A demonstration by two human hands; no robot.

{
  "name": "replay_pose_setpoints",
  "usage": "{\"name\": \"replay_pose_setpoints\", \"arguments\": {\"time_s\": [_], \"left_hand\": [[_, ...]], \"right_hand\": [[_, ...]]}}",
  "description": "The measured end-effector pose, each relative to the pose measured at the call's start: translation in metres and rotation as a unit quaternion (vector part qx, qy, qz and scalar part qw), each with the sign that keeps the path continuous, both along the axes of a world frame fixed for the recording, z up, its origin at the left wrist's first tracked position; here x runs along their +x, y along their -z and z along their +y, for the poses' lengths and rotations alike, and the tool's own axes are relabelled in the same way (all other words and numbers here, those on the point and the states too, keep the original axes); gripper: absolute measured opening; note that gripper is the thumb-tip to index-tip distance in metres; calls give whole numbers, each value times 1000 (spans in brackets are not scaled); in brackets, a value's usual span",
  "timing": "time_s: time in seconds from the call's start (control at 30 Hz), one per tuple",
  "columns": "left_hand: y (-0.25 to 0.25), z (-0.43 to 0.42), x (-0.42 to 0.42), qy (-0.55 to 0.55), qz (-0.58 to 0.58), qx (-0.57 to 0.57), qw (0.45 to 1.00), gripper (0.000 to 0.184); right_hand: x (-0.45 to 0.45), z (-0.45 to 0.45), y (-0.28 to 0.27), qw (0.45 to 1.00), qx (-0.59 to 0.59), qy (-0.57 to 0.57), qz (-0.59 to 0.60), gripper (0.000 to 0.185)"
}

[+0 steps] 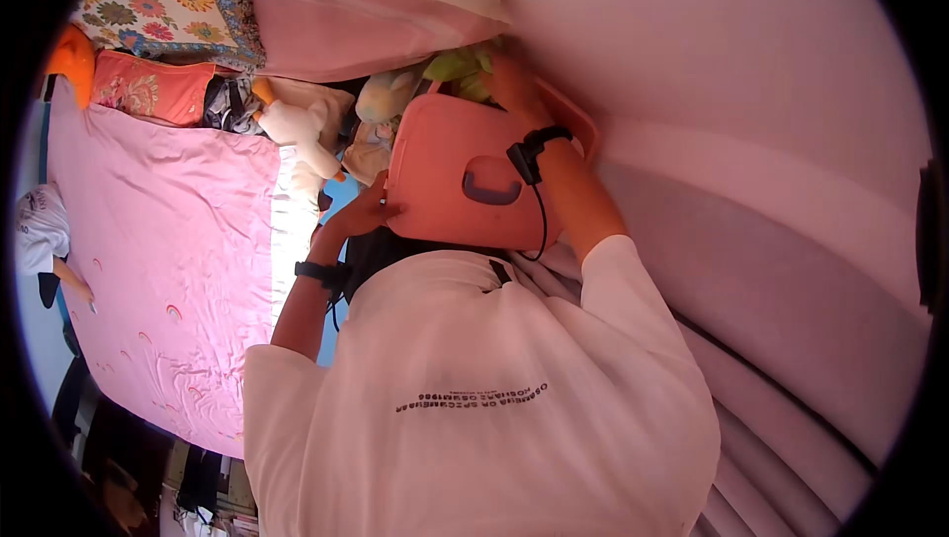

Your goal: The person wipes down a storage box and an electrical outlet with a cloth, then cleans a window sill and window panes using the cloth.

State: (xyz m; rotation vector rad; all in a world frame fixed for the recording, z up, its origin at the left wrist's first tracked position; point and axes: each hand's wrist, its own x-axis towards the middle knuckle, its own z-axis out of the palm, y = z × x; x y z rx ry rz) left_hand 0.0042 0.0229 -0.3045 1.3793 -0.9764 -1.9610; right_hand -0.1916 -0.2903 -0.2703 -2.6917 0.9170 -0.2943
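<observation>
Pink lid (440, 156) (grey handle (491, 191)) | left hand (368, 211): edge | right hand (512, 82): green item (458, 70)

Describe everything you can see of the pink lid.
The lid is a coral-pink panel with rounded corners, plastic by its look, with a greyish-purple handle in a rounded recess. It sits partly across the bin, leaving the far side uncovered. The left hand holds its left edge; the right forearm crosses its right side, contact unclear.
</observation>
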Motion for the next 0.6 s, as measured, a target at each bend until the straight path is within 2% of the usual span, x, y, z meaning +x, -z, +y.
{"name": "replay_pose_setpoints", "arguments": {"time_s": [0.03,0.07,0.13,0.27,0.3,0.37,0.43,0.5,0.6], "left_hand": [[5,2,-1,-1,-8,-54,999,77],[7,3,-1,-1,-7,-50,999,77],[-9,-6,1,18,-12,52,998,77],[-3,-9,3,15,23,46,999,81],[-5,-9,3,21,11,38,999,80],[-7,-9,4,36,-3,30,999,78],[0,-10,4,50,-14,30,998,78],[7,-8,2,36,22,19,999,78],[9,-10,1,28,69,39,996,77]], "right_hand": [[-11,1,-1,996,28,83,35,52],[-21,2,-2,982,55,166,69,53],[-42,6,-5,972,71,211,80,52],[-72,-1,15,943,92,304,101,51],[-63,1,1,942,94,307,99,51],[-25,10,-44,969,104,190,122,44],[-7,5,11,992,35,116,34,43],[34,8,-3,976,37,158,145,42],[18,-4,26,977,-28,179,116,37]]}}
